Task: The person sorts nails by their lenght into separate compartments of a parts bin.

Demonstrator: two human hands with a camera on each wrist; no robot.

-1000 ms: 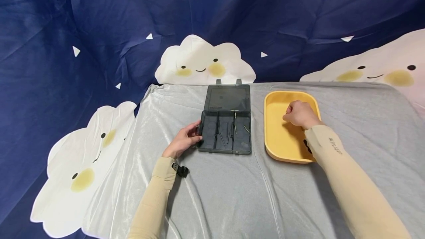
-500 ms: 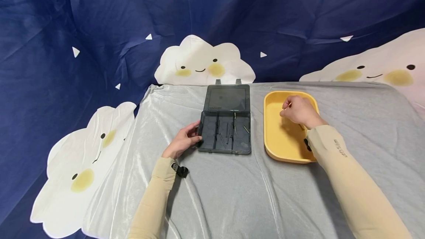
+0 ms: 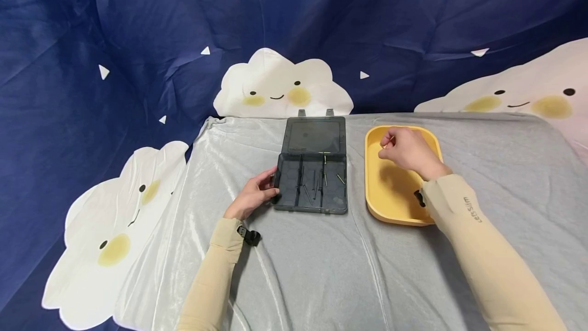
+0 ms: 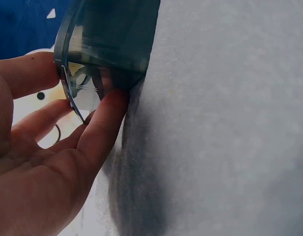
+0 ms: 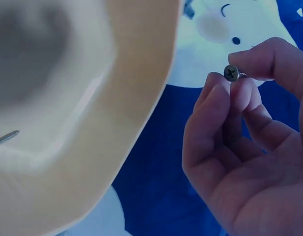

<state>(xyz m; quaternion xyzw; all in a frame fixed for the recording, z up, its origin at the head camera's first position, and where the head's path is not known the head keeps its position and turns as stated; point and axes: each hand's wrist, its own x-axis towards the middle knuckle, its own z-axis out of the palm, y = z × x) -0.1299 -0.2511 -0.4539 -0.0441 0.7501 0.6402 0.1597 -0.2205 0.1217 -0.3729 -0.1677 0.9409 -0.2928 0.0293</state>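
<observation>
My left hand [image 3: 250,196] grips the left side of a dark translucent compartment box [image 3: 288,184], thumb and fingers about its corner in the left wrist view. The box's lid [image 3: 314,135] lies folded back. Several dark screws [image 3: 307,194] are in the middle compartment, and a few brassy screws [image 3: 340,179] in the right one. Over the far part of a yellow tray [image 3: 379,198] my right hand [image 3: 410,152] is raised. In the right wrist view its thumb and fingertips pinch a screw [image 5: 231,73] with a cross-slot head towards the camera.
Another screw [image 5: 6,138] shows inside the tray in the right wrist view. Grey cloth [image 3: 321,269] with soft folds covers the table. Behind it hangs a navy backdrop [image 3: 184,24] with smiling clouds. The tray stands a short gap right of the box.
My right hand has risen inside the tray's area and shifted left and away, towards its far edge. My left hand and the box have stayed where they were.
</observation>
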